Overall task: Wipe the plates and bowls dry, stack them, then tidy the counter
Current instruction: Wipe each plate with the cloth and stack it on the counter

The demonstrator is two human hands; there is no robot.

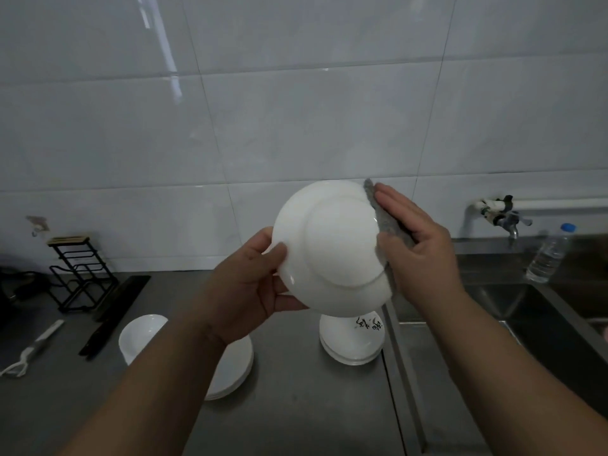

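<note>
Well, the step in hand was the wiping of one plate (pixel 332 245), and I judged the work was at its rim. The plate was up in the air over the counter (pixel 296 406), nearer its right edge than its left, tilted with the underside towards me.

To do this well, I thought, the left hand (pixel 250 291) ought to grip firmly and turn the plate bit by bit. That way the cloth (pixel 385 222) would run the whole rim and then the underside, where water likes to sit. The press wanted to be light. Glazed ware, if damp, could slip from a one-sided grip, and the stack (pixel 352 340) by the counter's right edge stood right beneath.

The left hand was clamped on the plate's left rim, its thumb laid over the underside and its fingers curled behind. The right hand (pixel 418 245) had its fingers straight and close together, flat on the cloth and pressing it to the right rim. Where its thumb lay I could not tell, and the plate's far face was hidden.

Below, a bowl (pixel 141 337) stood towards the counter's left, on or just beside a pile (pixel 233 373) of plates — the left arm hid which. The stack stood just beside the sink (pixel 526 307) — whether any of it was wiped I could not say.
</note>
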